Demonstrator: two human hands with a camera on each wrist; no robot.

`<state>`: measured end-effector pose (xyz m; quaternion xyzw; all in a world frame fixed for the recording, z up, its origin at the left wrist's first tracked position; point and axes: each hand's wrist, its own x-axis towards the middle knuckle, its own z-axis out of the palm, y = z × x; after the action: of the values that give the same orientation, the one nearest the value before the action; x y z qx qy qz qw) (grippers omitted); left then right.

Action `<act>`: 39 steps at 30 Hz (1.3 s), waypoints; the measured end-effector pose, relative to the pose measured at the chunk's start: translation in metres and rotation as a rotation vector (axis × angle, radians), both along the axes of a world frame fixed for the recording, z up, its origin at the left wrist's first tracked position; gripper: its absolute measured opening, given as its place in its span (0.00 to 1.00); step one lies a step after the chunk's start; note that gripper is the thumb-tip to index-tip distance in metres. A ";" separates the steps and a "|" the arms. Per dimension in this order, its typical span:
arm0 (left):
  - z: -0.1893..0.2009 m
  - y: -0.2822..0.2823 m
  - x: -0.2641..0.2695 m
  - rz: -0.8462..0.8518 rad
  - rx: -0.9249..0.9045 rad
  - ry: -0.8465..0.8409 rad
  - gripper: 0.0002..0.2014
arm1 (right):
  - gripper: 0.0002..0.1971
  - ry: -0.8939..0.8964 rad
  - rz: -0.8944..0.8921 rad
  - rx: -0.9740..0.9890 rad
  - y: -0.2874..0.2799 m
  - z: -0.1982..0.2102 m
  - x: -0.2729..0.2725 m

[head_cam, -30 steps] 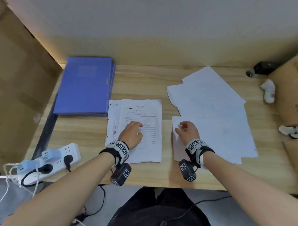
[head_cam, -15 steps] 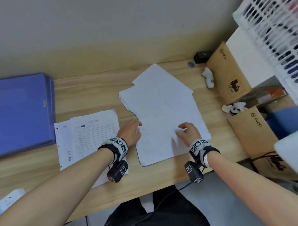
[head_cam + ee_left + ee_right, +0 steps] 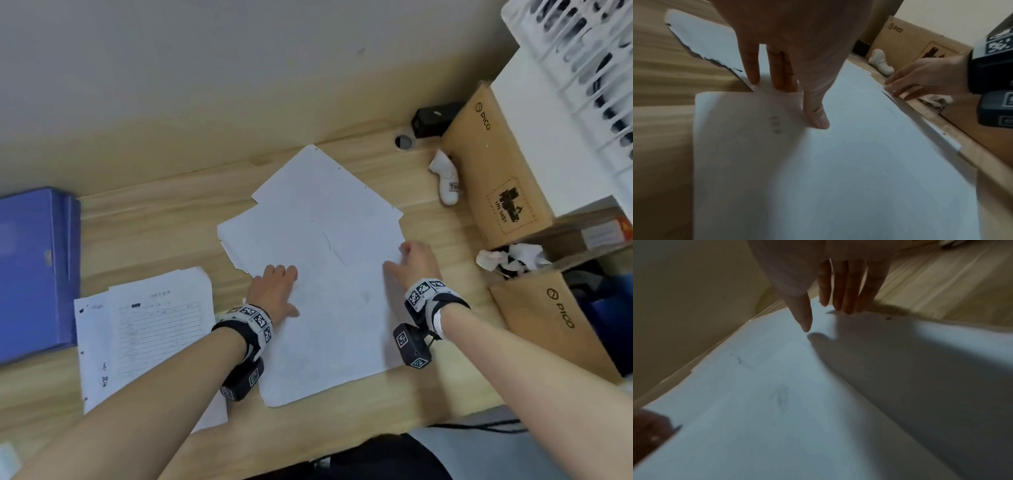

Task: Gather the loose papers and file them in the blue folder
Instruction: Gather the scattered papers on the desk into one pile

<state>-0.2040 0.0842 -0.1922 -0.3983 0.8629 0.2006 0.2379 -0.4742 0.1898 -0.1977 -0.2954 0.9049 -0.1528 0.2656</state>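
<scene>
A wooden desk [image 3: 164,219] is set against a plain pale wall [image 3: 205,68]. Cardboard boxes [image 3: 496,164] are stacked at its right end, beneath a white lattice crate [image 3: 582,61]. Grey floor [image 3: 496,445] is seen below.

Office-like workspace: wooden desk [image 3: 144,222], blue folder [image 3: 30,274], printed forms [image 3: 150,329], cardboard boxes [image 3: 493,164].
</scene>
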 end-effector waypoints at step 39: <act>0.009 -0.127 -0.089 -0.474 -0.153 -0.077 0.35 | 0.13 -0.078 0.129 0.062 -0.118 -0.025 -0.061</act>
<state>-0.2934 -0.0431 -0.1837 -0.2092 0.9351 0.0583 0.2801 -0.5352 0.0722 -0.2222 -0.3385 0.8773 -0.1187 0.3188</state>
